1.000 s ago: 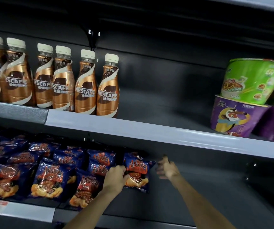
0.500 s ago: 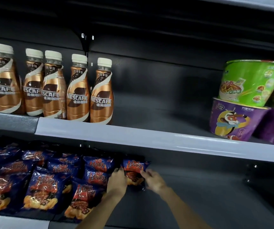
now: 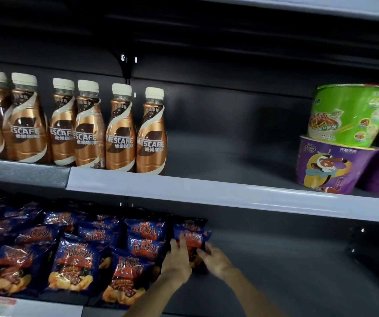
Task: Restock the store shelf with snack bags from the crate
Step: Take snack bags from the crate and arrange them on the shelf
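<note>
While the restocking is going on, each thing is sitting where it is for a reason:

Shelf unit: it is carrying drinks and noodles on the upper level and snacks below; the lower level's right half is lying bare, which is likely why the row is growing that way.

Noodle bowls: they are standing stacked in twos at the upper right, well apart from the work.

Coffee bottles: they are standing upright at the front edge, labels facing out for shoppers.

Snack bags: they are lying overlapped and tilted back, fronts showing.

Newest snack bag: it is standing at the right end of the row, just beside its neighbours, propped between both hands so it is not flopping over.

Left hand: it is pressing the bag's left side, fingers reaching up along it.

Right hand: it is pinching the bag's lower right edge, steadying it.

Crate: it is not showing anywhere.
</note>
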`<action>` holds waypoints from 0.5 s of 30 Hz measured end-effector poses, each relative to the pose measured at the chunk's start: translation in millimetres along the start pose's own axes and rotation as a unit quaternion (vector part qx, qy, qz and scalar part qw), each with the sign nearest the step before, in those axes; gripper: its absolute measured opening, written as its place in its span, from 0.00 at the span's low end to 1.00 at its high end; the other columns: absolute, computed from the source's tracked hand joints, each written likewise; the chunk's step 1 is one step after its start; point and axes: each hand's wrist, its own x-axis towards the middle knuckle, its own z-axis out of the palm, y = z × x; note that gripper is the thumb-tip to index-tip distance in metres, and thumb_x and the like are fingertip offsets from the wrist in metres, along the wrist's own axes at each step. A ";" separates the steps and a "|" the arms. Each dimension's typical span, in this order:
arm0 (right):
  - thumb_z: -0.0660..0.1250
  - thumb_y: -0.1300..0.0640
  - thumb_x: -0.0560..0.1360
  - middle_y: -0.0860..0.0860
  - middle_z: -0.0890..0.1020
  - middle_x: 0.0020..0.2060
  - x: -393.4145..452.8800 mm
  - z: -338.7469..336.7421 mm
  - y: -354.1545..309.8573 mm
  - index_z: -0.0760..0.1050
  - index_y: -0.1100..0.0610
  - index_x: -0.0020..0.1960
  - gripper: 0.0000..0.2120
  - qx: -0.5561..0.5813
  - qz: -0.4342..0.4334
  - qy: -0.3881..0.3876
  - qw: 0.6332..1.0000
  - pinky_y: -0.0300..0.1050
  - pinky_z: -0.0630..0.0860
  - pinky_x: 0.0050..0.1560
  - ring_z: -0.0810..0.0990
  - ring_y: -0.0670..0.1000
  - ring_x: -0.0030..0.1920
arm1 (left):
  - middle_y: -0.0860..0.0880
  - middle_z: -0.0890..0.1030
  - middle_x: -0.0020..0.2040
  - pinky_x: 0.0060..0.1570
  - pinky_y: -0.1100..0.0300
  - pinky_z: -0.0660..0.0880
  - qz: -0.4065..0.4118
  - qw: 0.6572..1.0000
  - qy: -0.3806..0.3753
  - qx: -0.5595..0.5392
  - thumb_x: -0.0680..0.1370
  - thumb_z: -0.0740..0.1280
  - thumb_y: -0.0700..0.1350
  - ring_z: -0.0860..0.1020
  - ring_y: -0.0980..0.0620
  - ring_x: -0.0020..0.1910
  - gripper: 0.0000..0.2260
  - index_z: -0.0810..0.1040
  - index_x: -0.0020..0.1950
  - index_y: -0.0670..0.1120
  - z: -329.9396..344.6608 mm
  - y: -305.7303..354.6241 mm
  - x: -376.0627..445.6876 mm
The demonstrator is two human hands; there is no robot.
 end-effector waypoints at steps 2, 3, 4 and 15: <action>0.61 0.44 0.79 0.46 0.78 0.63 3.0 6.5 6.0 0.69 0.45 0.68 0.19 0.002 0.005 -0.008 1.000 0.48 0.70 0.68 0.76 0.48 0.62 | 0.39 0.47 0.78 0.61 0.54 0.75 -0.013 1.000 -0.008 0.000 0.77 0.67 0.39 0.74 0.42 0.64 0.41 0.41 0.80 0.49 0.7 -0.8 -1.8; 0.61 0.44 0.79 0.46 0.79 0.62 4.1 8.6 7.7 0.69 0.45 0.68 0.18 0.003 0.003 -0.005 1.000 0.47 0.70 0.67 0.76 0.47 0.61 | 0.39 0.45 0.78 0.63 0.54 0.74 -0.016 1.000 -0.008 0.000 0.78 0.67 0.40 0.73 0.41 0.66 0.41 0.41 0.80 0.49 0.9 -0.8 -3.1; 0.61 0.45 0.80 0.45 0.79 0.61 3.0 9.5 6.7 0.69 0.45 0.67 0.17 0.002 0.001 0.001 1.000 0.45 0.71 0.65 0.76 0.47 0.60 | 0.39 0.44 0.79 0.64 0.54 0.73 -0.017 1.000 -0.007 0.001 0.78 0.67 0.40 0.72 0.41 0.67 0.40 0.42 0.80 0.49 0.3 -0.2 -5.2; 0.57 0.46 0.82 0.47 0.78 0.58 -23.7 11.0 -1.1 0.67 0.49 0.70 0.17 -0.006 -0.010 0.012 1.000 0.41 0.71 0.55 0.76 0.47 0.56 | 0.45 0.64 0.71 0.64 0.53 0.73 0.050 0.998 -0.032 0.011 0.76 0.68 0.41 0.73 0.45 0.64 0.28 0.61 0.73 0.52 -9.2 -0.6 -27.4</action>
